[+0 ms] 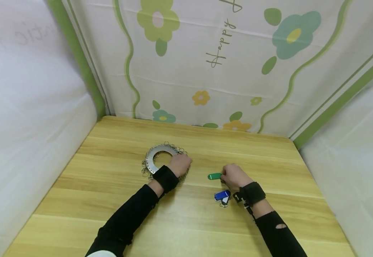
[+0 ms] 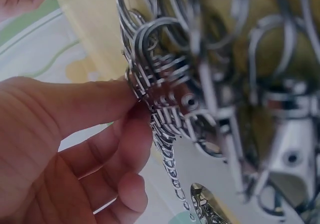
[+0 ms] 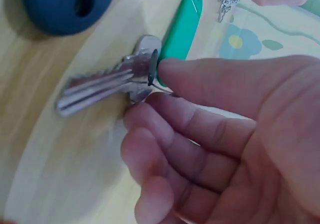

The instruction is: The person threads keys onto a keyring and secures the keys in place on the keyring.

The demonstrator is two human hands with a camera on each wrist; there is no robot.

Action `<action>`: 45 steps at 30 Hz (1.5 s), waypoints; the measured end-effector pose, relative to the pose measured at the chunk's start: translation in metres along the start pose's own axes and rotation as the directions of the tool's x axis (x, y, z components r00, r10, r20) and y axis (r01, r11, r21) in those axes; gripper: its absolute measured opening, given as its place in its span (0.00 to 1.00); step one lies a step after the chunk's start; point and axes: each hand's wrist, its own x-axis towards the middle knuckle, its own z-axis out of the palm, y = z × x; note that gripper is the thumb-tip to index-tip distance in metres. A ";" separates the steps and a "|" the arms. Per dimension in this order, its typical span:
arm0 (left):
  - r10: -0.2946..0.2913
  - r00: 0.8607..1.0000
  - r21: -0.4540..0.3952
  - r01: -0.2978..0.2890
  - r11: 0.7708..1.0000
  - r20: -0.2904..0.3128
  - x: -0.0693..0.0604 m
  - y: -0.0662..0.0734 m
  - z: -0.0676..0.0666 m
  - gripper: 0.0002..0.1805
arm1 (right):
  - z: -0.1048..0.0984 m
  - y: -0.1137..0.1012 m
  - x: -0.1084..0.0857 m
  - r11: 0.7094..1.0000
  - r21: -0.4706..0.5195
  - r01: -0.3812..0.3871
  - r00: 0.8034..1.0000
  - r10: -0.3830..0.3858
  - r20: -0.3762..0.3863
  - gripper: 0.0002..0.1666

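Note:
A flat silver metal ring [image 1: 150,160] lies on the table at left, hung round with many small metal clasps [image 2: 295,149]. My left hand [image 1: 179,165] is over its right side. In the left wrist view, thumb and forefinger pinch one of the metal clasps at the rim; the exact grip is partly hidden. To the right, my right hand [image 1: 234,175] pinches the small wire ring of a green key tag [image 3: 182,32]. From that same ring hangs a silver key [image 3: 100,87], with the tag pointing left, toward the metal ring.
Just in front of the right hand lie a blue key tag [image 1: 222,195] and a white-and-dark key tag [image 1: 225,200] with small rings. The wooden table [image 1: 186,221] meets a flowered cloth [image 1: 180,71] behind, and white cloth walls [image 1: 29,125] stand at both sides.

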 end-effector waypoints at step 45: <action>0.026 0.991 -0.396 -0.077 0.915 -0.134 0.000 -0.022 0.001 0.13 | -0.018 -0.036 0.029 0.838 0.537 0.093 0.966 0.055 -0.253 0.13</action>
